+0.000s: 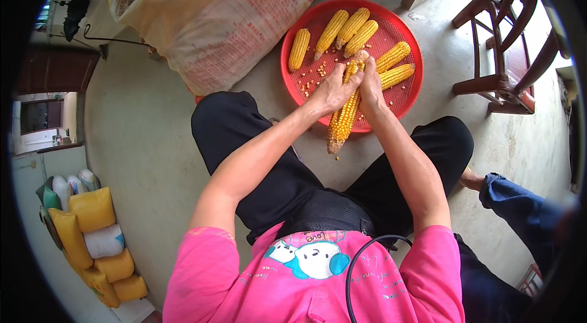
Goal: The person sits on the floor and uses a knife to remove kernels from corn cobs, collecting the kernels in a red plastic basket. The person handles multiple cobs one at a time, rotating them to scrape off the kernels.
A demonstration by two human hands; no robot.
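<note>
Both hands meet over the near half of a red round plastic tray [288,76] with a mesh-like base. My left hand [337,90] grips yellow corn on the cob [345,122] from the left side, with its thumb laid across the kernels. From the right, my right hand [370,87] closes around the same corn. A pale cob end shows beyond the fingers, and a brownish end points towards me past the tray's near rim. The fingers hide the middle, so I cannot tell whether this is one ear or two.
Several corn ears [353,27] and loose kernels [322,67] lie in the tray. A large printed woven sack [220,20] leans close on the left. Wooden chairs [486,80] stand right. Another person's leg [513,194] reaches in at right. Stacked filled sacks [94,208] sit far left.
</note>
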